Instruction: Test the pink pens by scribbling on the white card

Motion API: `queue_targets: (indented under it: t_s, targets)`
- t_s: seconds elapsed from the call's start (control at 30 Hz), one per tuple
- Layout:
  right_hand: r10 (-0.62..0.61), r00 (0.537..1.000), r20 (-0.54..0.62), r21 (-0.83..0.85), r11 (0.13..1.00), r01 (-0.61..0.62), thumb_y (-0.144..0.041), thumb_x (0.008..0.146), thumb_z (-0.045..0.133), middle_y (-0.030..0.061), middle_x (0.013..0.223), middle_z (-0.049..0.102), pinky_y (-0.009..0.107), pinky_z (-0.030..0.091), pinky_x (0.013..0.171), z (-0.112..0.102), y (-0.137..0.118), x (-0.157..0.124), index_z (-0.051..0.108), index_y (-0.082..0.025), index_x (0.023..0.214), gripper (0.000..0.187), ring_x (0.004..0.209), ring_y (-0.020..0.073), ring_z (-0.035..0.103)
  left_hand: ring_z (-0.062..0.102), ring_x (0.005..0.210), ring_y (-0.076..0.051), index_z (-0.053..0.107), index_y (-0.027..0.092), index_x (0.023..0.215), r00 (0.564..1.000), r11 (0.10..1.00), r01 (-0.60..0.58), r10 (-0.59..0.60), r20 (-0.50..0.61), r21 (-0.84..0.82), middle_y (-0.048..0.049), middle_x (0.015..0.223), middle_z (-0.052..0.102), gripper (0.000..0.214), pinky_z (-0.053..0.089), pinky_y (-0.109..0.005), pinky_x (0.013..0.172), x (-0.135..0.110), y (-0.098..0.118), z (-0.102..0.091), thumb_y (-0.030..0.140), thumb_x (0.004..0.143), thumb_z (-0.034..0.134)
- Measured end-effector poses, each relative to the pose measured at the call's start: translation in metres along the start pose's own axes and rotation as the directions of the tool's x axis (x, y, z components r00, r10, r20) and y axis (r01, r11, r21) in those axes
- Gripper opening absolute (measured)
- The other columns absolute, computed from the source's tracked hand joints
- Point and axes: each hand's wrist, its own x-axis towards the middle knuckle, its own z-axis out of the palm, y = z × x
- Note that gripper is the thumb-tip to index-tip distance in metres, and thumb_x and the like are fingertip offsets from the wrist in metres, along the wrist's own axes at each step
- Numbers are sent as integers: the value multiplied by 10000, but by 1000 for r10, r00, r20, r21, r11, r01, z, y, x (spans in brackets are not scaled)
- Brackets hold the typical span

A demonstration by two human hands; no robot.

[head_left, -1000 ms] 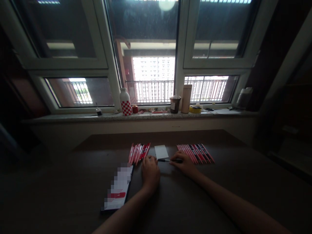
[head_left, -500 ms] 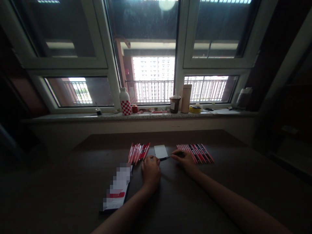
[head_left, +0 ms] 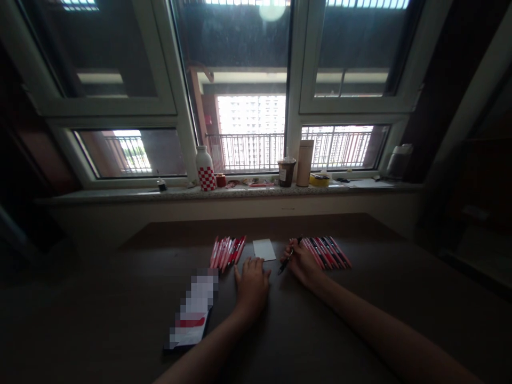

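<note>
My right hand (head_left: 301, 261) is closed around a dark pen (head_left: 286, 261), which slants with its lower end toward me. Flat on the table, my left hand (head_left: 253, 281) has its fingers spread and holds nothing. Just beyond its fingertips lies a small white square of paper (head_left: 264, 249). A row of pink, red and black pens (head_left: 229, 252) is to the left of the paper. A second row of similar pens (head_left: 328, 252) lies on the right, partly hidden by my right hand.
A flat box with a blurred white top (head_left: 194, 309) lies left of my left forearm on the brown table (head_left: 120, 298). Along the windowsill (head_left: 248, 193) stand a checked bottle (head_left: 207, 169), a drink cup (head_left: 286, 172), a tan cylinder (head_left: 305, 163) and a yellow tape roll (head_left: 319, 180).
The pen, earlier stretched between both hands, is now in my right hand alone and turned more upright. My left hand has let go and spread its fingers on the table.
</note>
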Motion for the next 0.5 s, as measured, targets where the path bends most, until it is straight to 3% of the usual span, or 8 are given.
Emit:
queue_targets:
  t_s: [0.13,0.23,0.37,0.5]
  targets:
    - [128,988,82,150,979,-139,-352,806,648,-53,591,472,229,382,485,-2,-7,4,481,-225,762,214,470,94,407,359,1278,-298,529,228,1211,999,996,-32,30,33,77,-83,1291,549,367,154,-631,1065,-3,0,1,348,878,432]
    - [155,975,159,203,961,-186,-499,829,570,-24,604,481,260,391,510,1,-12,2,470,-215,699,328,506,119,428,397,1230,-286,543,239,1183,999,993,-38,34,36,107,-73,1243,570,351,177,-624,1062,-4,1,0,366,872,443]
    - [170,971,169,231,951,-207,-604,820,485,-11,599,467,285,393,527,4,-13,-1,450,-211,649,430,519,134,428,431,1166,-267,586,255,1081,997,991,-65,61,40,118,-50,1170,587,272,185,-618,1058,-4,3,-3,362,867,454]
    - [130,974,185,243,954,-174,-589,811,457,-7,604,459,288,389,543,5,-13,-1,420,-204,602,440,535,134,426,437,1142,-260,592,263,1042,996,989,-85,80,48,118,-40,1133,585,241,186,-625,1050,-4,4,-4,355,866,456]
